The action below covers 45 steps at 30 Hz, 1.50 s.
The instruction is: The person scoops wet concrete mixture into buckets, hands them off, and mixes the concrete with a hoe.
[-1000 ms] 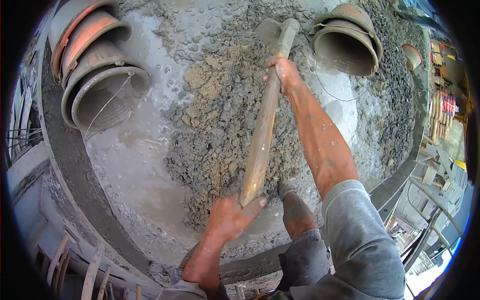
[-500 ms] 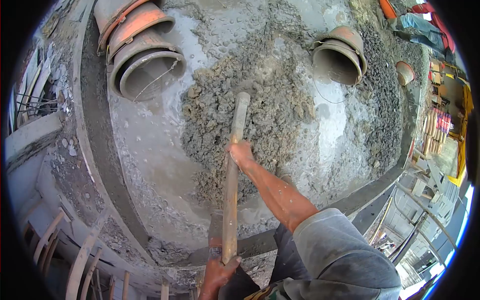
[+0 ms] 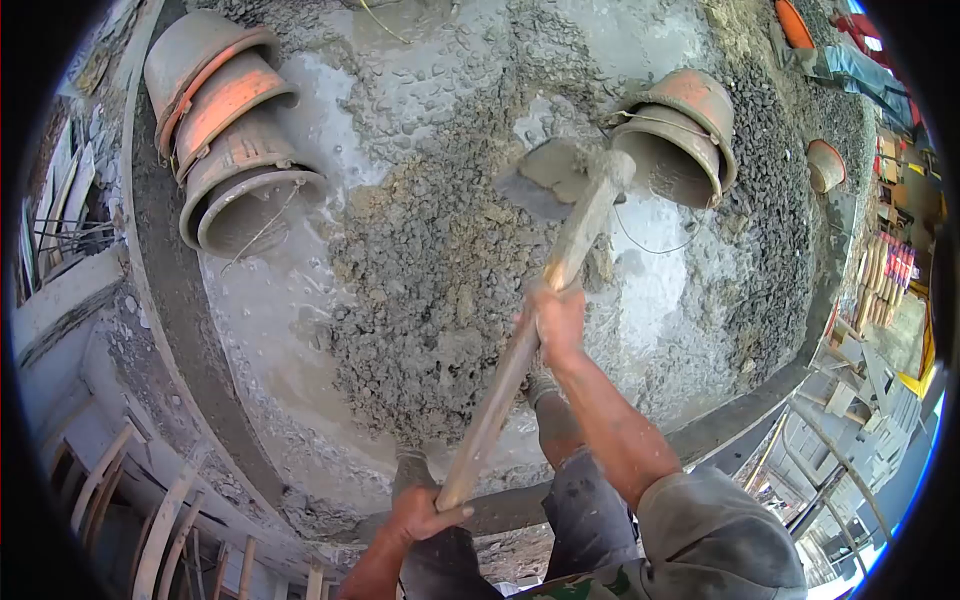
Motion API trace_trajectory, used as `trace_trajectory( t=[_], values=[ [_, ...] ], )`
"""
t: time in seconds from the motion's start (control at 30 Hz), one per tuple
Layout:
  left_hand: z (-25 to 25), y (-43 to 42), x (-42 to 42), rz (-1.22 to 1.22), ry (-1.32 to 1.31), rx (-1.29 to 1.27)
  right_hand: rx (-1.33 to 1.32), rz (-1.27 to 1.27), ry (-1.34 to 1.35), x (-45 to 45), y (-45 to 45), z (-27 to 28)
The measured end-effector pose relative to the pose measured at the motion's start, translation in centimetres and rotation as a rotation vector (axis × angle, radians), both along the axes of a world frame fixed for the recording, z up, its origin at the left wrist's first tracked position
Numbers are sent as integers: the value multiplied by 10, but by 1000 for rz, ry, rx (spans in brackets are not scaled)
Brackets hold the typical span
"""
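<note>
Both of my hands hold a hoe (image 3: 500, 395) by its long wooden handle. My right hand (image 3: 558, 325) is closed around the middle of the shaft. Lower down, near the handle's end, my left hand (image 3: 420, 513) is wrapped round the wood. The mortar-smeared hoe blade (image 3: 545, 180) is at the upper end, left of the handle's tip, and looks raised over the ground. Below the blade lies a rough heap of wet concrete mix (image 3: 430, 300). My boots stand at the heap's near edge.
Stacked buckets (image 3: 235, 135) lie on their sides at upper left. More tipped buckets (image 3: 690, 110) lie at upper right beside dark gravel (image 3: 780, 240). A low concrete edge (image 3: 195, 330) borders the mixing floor. A person's legs in jeans (image 3: 860, 75) show at far upper right.
The hoe has swung up and to the right, so its blade now shows. My right hand has moved right and my left hand slightly left. The view has shifted a little.
</note>
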<state>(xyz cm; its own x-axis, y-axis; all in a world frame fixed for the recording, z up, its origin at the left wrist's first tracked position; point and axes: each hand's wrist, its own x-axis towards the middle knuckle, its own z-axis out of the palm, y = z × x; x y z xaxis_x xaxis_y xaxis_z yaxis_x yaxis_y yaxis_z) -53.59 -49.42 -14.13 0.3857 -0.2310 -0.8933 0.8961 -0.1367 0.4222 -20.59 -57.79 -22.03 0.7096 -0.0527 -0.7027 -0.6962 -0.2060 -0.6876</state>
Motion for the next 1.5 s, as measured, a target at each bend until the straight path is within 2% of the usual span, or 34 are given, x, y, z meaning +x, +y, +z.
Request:
trace_trajectory(
  t=[0.03,0.07,0.1,0.13,0.17,0.2,0.3,0.37,0.47,0.57,0.67,0.7,0.8,0.9,0.97,1.03,1.1,1.13,1.17,1.23,1.27,1.3,1.37,1.43,1.5],
  values=[
    [-37,11,55,206,-34,-44,-24,3,-47,50,10,-26],
    [-71,25,104,193,-92,-3,-69,-1,-119,97,23,-57],
    [-104,39,146,284,-71,-52,-42,-1,-97,143,37,-88],
    [-133,55,174,411,-37,-154,-180,92,-174,183,48,-127],
    [-149,66,197,420,-98,-93,-307,192,-244,210,61,-165],
    [-160,80,216,431,-174,-20,-358,216,-185,226,77,-186],
    [-148,123,213,312,-141,10,-121,-38,-89,197,91,-196],
    [-129,118,200,145,-242,138,12,-146,-43,179,86,-173],
    [-101,101,148,59,-389,325,39,-84,-3,123,86,-153],
    [-68,123,102,109,-229,242,84,5,18,78,114,-146],
    [-45,127,53,120,-218,272,-13,47,104,22,139,-123],
    [-36,124,36,208,-174,219,-63,66,140,3,143,-110],
    [-6,113,-19,440,-21,115,-187,243,146,-51,144,-140],
    [23,94,-84,594,136,100,-398,456,193,-128,158,-118],
    [45,90,-111,675,234,67,-381,553,188,-165,158,-101],
    [71,74,-128,565,348,80,-305,509,306,-187,144,-78],
    [109,57,-144,418,447,127,-164,456,352,-228,115,-83],
    [131,51,-147,323,470,167,-87,347,430,-256,100,-85],
    [150,50,-142,224,493,207,-31,283,460,-267,94,-42],
    [190,52,-119,35,573,133,44,158,584,-297,69,4],
    [191,21,-180,-42,539,141,37,81,636,-323,50,7],
    [190,-13,-238,-118,497,144,53,130,618,-333,30,19],
    [186,-26,-192,145,547,55,81,186,576,-308,14,51],
    [188,-37,-129,420,608,-37,99,211,531,-237,8,94],
    [189,-54,-87,699,664,-126,28,292,391,-161,-3,83]
  ],
)
